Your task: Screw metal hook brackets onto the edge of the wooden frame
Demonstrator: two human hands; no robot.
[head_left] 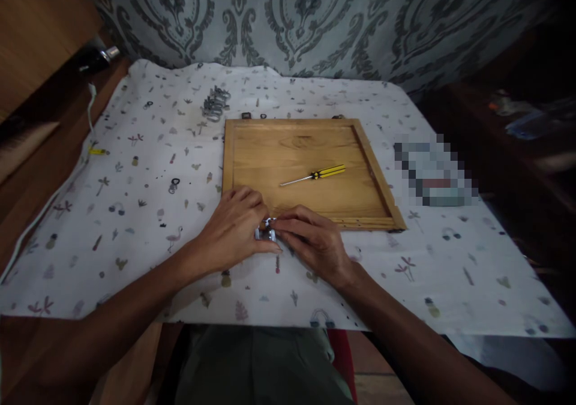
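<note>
A wooden framed panel (270, 147) lies on the patterned cloth, with a yellow and black screwdriver (328, 171) resting on it. At the panel's near edge, left of its middle, sits a small shiny metal fitting (265, 233). My left hand (236, 228) is closed around the fitting's left side, its thumb along the near side. The fingers of my right hand (315, 240) are pinched together at the fitting's right side; whatever is between the fingertips is too small to make out.
Several grey metal pieces (216, 104) lie beyond the panel's far left corner. A pixelated object (436, 174) is at the right. A white cable (58, 192) runs along the left edge, near a dark object (96, 58).
</note>
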